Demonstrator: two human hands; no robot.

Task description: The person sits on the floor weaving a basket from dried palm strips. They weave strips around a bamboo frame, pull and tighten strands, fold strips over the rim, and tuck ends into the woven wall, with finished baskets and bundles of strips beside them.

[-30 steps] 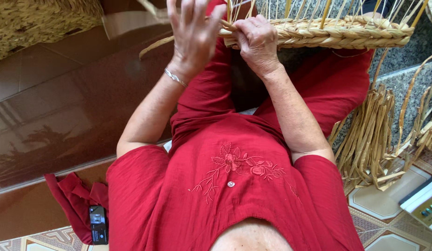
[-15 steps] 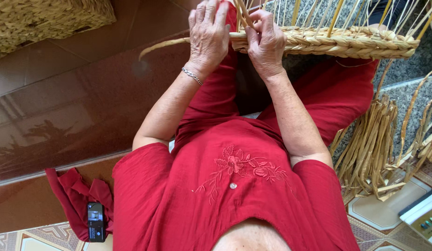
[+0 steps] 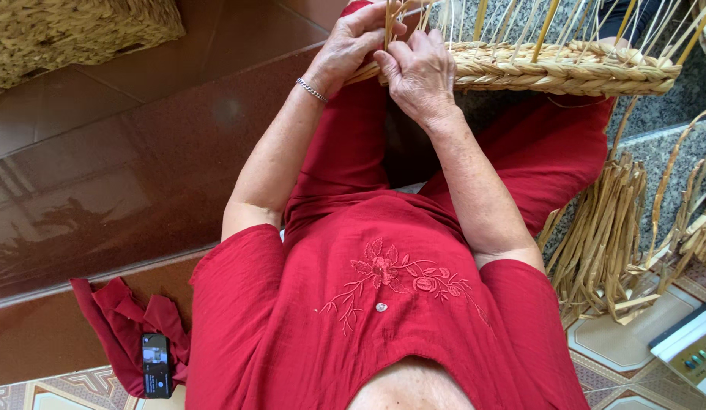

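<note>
From the head camera, looking down my own front: my left hand (image 3: 351, 42) is up at the near end of the half-woven straw-coloured basket with its thick braided rim (image 3: 565, 70), fingers curled in and pinched around one of the pale upright reed stakes (image 3: 389, 19) that rise from the rim. A thin silver bracelet (image 3: 311, 89) sits on that wrist. My right hand (image 3: 417, 72) is just beside it, touching it, fingers bent and closed down on the same cluster of stakes where they meet the braid, knuckles toward me. Neither hand is open; both are gripping reed. The basket rests across my knees, over my red trousers (image 3: 546, 144), its stakes fanning upward out of view. To my right a bundle of loose dried reed strips (image 3: 603, 235) leans against the speckled grey stone step (image 3: 657, 133). On my left, on the brown tiled floor (image 3: 125, 175), lie a crumpled red cloth (image 3: 121, 323) with a small black phone (image 3: 156, 364) on it, and a finished woven basket (image 3: 72, 30) well apart at the top corner.
</note>
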